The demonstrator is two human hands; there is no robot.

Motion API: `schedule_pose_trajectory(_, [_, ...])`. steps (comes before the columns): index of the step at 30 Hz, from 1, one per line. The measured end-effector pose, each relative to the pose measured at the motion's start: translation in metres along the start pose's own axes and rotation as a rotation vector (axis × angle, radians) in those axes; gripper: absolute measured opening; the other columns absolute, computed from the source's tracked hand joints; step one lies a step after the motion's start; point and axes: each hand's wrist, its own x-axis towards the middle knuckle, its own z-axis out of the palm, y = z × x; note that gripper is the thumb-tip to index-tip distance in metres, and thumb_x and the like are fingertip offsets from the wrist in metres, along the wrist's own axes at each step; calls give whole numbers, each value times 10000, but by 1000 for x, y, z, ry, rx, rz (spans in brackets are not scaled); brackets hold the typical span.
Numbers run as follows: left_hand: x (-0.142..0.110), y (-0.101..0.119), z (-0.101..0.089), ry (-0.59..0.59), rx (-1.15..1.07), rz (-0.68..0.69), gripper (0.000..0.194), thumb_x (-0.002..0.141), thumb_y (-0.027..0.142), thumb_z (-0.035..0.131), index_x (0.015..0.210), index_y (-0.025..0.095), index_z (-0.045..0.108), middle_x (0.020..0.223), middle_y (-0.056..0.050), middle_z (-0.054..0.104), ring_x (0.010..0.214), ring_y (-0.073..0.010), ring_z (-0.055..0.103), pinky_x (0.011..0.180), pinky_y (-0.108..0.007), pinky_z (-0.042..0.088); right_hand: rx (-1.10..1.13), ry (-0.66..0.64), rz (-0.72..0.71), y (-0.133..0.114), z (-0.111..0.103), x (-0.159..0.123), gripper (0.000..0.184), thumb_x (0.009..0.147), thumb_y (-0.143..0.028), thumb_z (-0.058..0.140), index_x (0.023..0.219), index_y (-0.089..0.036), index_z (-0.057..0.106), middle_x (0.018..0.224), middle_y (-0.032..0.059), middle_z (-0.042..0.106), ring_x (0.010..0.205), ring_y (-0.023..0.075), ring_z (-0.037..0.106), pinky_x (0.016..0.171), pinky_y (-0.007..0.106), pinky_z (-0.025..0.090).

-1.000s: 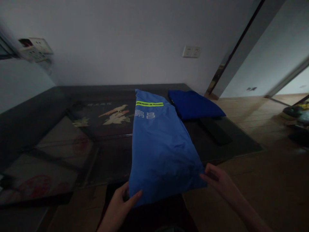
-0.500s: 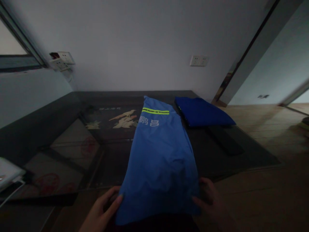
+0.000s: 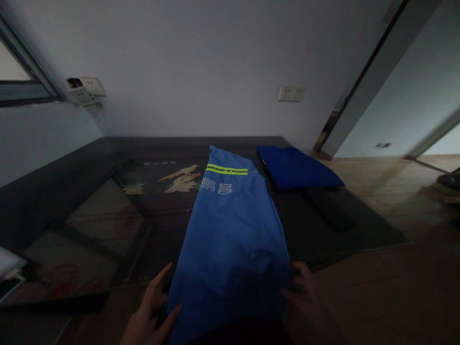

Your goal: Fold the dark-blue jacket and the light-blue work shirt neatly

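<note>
A folded light-blue work jacket (image 3: pixel 230 239) lies lengthwise across the dark table, its near end hanging over the front edge towards me. It has a yellow-green stripe and white lettering near the far end. My left hand (image 3: pixel 153 306) is at its near left edge, thumb on the cloth and index finger stretched away; the other fingers are curled by the edge, partly hidden. At the near right edge, my right hand (image 3: pixel 302 287) pinches the cloth, thumb on top and fingers at the side. Dim light blurs the right hand.
A darker blue folded cloth (image 3: pixel 298 167) lies at the back right of the table (image 3: pixel 373 225), beside a long dark flat object (image 3: pixel 330 211). At the left edge sits a white device (image 3: pixel 9 268). Wall sockets (image 3: pixel 292 93) are behind.
The view has shifted slightly, and the jacket's near end has come closer to me. My left index finger has straightened off the cloth. My right hand keeps its grip on the right edge.
</note>
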Motion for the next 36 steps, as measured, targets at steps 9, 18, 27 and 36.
schedule_pose_trajectory(9, [21, 1, -57, -134, 590, 81, 585, 825, 526, 471, 1370, 320, 419, 766, -2, 736, 687, -265, 707, 607, -343, 558, -181, 22, -269, -79, -61, 57, 286, 844, -491, 525, 814, -206, 529, 681, 19, 654, 580, 145, 610, 576, 269, 467])
schedule_pose_trajectory(18, [49, 127, 67, -379, 635, 871, 393, 866, 292, 568, 1254, 246, 526, 1279, -67, 575, 1182, -236, 532, 1008, -403, 431, -566, 193, -233, -121, -44, 249, 235, 862, -346, 545, 950, -157, 652, 862, 82, 704, 726, 164, 661, 650, 246, 478])
schedule_pose_trajectory(27, [72, 112, 144, -474, 738, 1114, 715, 853, 497, 543, 1453, 256, 238, 1517, -102, 276, 1392, -318, 228, 1112, -574, 215, -674, 205, -181, -112, -19, 327, 158, 706, -305, 721, 806, -183, 722, 890, 60, 728, 850, 188, 668, 700, 218, 458])
schedule_pose_trajectory(36, [64, 110, 155, -436, 740, 1135, 725, 851, 401, 588, 1456, 363, 189, 1549, -23, 194, 1408, -350, 136, 1087, -640, 197, -732, 242, -172, -104, -18, 334, 182, 727, -230, 693, 903, -186, 709, 941, 54, 719, 878, 172, 661, 729, 221, 462])
